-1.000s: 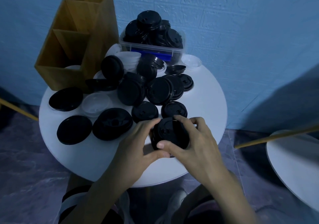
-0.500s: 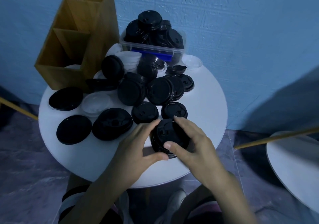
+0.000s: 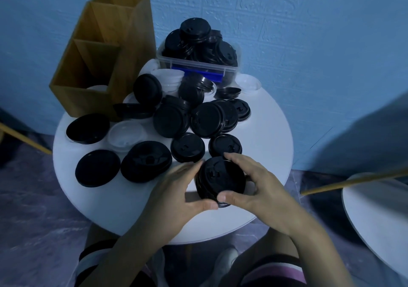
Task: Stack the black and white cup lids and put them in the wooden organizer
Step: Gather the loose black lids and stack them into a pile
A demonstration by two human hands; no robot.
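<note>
A small stack of black lids (image 3: 221, 179) stands near the front of the round white table (image 3: 268, 132). My left hand (image 3: 176, 195) grips its left side with fingers and thumb. My right hand (image 3: 258, 189) grips its right side, thumb at the front rim. Loose black lids (image 3: 187, 147) and white lids (image 3: 125, 137) lie scattered behind. The wooden organizer (image 3: 103, 61) stands at the back left, with something white in its front compartment.
A clear plastic box (image 3: 198, 65) heaped with black lids sits at the back against the blue wall. A second white table (image 3: 379, 220) and a wooden rod (image 3: 353, 181) are at the right. My knees show under the table's front edge.
Both hands have shifted slightly around the black stack; the right fingers now reach over its far edge. The stack stays in the same spot.
</note>
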